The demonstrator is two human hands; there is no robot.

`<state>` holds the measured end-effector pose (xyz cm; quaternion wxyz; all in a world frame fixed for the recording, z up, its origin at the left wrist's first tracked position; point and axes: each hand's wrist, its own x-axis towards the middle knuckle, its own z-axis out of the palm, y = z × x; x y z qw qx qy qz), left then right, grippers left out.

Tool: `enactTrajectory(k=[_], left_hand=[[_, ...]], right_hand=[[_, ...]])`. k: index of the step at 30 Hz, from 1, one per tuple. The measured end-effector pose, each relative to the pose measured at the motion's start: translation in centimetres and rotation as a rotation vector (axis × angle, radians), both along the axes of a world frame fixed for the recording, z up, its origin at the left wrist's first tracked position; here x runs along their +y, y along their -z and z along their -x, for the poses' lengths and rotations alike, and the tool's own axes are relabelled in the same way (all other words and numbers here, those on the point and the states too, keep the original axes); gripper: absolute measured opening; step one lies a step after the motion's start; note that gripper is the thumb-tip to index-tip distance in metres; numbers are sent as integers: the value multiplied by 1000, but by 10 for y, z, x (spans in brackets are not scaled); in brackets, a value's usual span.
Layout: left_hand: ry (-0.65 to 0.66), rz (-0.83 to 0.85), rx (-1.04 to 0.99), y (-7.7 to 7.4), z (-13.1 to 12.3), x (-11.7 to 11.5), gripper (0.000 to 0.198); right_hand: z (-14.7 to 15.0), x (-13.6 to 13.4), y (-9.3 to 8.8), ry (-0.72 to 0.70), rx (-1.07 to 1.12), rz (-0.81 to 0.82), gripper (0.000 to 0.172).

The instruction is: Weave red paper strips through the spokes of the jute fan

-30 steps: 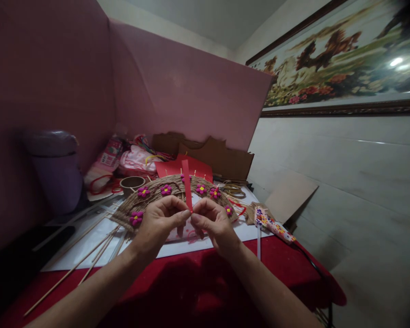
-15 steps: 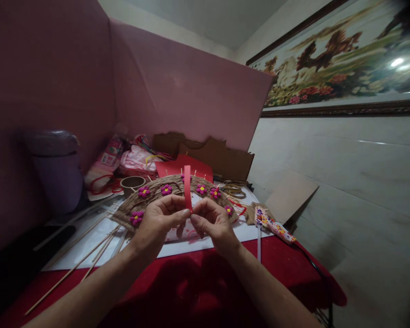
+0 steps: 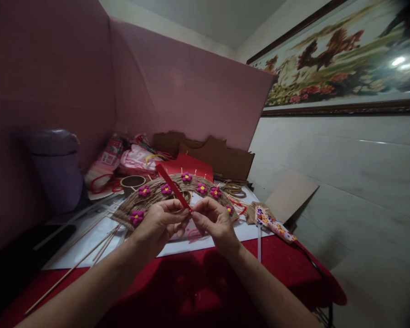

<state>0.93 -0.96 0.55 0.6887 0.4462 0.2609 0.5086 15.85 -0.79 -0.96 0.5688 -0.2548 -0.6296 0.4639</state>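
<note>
Between my fingertips is the lower end of a red paper strip (image 3: 173, 187); its free end slants up and to the left. My left hand (image 3: 162, 219) is closed in a pinch on that end. From the other side my right hand (image 3: 213, 221) pinches the same end, thumb against forefinger. Just behind both hands lies a fan-shaped piece wound with brown cord (image 3: 153, 193), dotted with magenta flowers that have yellow centres. The hands cover part of its lower edge.
Thin wooden sticks (image 3: 71, 269) lie at the left. A flower-patterned glue gun (image 3: 275, 225) rests at the right with its cable hanging down. Behind are a tape roll (image 3: 132, 182), scissors (image 3: 235, 190), red paper (image 3: 184, 165) and torn cardboard (image 3: 222, 155). A purple bin (image 3: 57, 175) stands at left.
The red strip's free end has swung from upright to a slant toward the left. Both hands stay in nearly the same place, still pinching its lower end.
</note>
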Motion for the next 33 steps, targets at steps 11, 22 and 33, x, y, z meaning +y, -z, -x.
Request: enactTrajectory(k=[11,22,33], left_hand=[[-65,-138,110,1,-1,-2,22],[-44,-71,45,1,-2,0,20],[-77,-86,103,5,-3,4,20]], right_hand=[[1,0,2,40,-39,-25,21],[5,5,9,76,-35,12,23],[7,4,8,70,-13,42,25]])
